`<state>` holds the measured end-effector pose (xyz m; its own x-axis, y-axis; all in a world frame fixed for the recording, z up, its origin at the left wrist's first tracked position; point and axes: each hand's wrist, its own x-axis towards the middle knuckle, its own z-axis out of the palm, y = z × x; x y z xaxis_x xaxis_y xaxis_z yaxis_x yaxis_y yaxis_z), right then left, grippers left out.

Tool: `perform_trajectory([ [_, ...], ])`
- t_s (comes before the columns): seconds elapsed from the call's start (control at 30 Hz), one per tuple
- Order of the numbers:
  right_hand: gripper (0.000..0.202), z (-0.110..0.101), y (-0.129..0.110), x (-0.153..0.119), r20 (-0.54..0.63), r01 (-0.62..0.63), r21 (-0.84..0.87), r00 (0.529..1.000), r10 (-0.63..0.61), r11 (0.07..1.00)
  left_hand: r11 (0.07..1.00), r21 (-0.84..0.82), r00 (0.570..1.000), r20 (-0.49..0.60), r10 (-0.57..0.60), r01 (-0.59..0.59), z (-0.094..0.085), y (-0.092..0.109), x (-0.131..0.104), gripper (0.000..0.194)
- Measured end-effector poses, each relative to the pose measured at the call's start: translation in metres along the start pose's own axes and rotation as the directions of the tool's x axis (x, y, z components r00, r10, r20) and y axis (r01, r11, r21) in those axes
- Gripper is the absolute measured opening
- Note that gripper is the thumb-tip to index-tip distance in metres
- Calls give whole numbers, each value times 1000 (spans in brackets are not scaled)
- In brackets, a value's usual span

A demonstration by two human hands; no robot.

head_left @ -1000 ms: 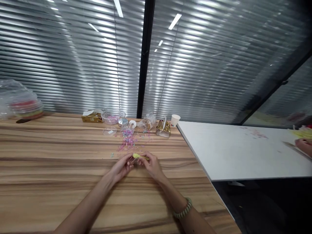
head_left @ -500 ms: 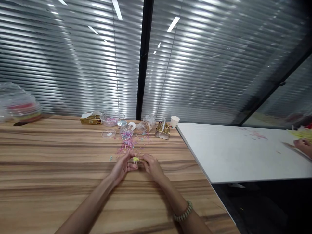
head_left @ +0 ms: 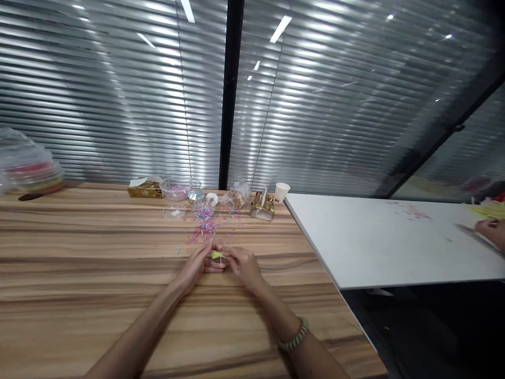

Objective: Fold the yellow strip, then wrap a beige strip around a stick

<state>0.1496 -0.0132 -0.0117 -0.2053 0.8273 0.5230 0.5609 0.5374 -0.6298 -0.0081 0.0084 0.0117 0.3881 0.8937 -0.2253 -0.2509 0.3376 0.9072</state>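
Note:
A small yellow piece (head_left: 216, 255) sits between my two hands above the wooden table (head_left: 98, 295). My left hand (head_left: 198, 266) curves around its left side, with a thin pale band stretched between thumb and fingers. From the right, the fingertips of my right hand (head_left: 242, 266) pinch the narrow end of the yellow piece. Just beyond the hands lies a scattered pile of pink and purple bits (head_left: 205, 228), beside a tipped clear tub (head_left: 203, 209) of similar bits.
Along the back stand a gold box (head_left: 145, 190), a clear bowl (head_left: 176, 190), crumpled plastic (head_left: 239, 193), a gold tissue pack (head_left: 262, 206) and a paper cup (head_left: 281, 191). Another person's hand (head_left: 492, 231) is over the white table (head_left: 386, 252) at right.
The pale strands at the yellow piece have shifted from two uprights to one line near its right end. My hands stay close together; the whole view has shifted slightly.

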Motion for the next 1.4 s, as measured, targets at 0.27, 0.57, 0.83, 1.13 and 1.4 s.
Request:
perform_trajectory([
  [0.27,12,8,-5,5,-39,-244,509,951,305,826,999,3,997,-56,54,-54,0,1,2,26],
  [0.57,28,3,7,12,-58,-313,785,822,566,535,972,-95,962,-193,195,-216,-13,3,8,28],
  [0.83,34,3,-4,12,83,-370,814,838,539,449,936,269,966,-53,252,-229,1,-6,6,34],
  [1.13,38,11,-8,8,281,-442,765,883,375,468,814,476,941,117,318,-334,1,-4,3,31],
  [1.4,36,11,-7,6,414,-450,664,886,208,598,876,401,963,71,261,-267,2,-8,3,36],
])
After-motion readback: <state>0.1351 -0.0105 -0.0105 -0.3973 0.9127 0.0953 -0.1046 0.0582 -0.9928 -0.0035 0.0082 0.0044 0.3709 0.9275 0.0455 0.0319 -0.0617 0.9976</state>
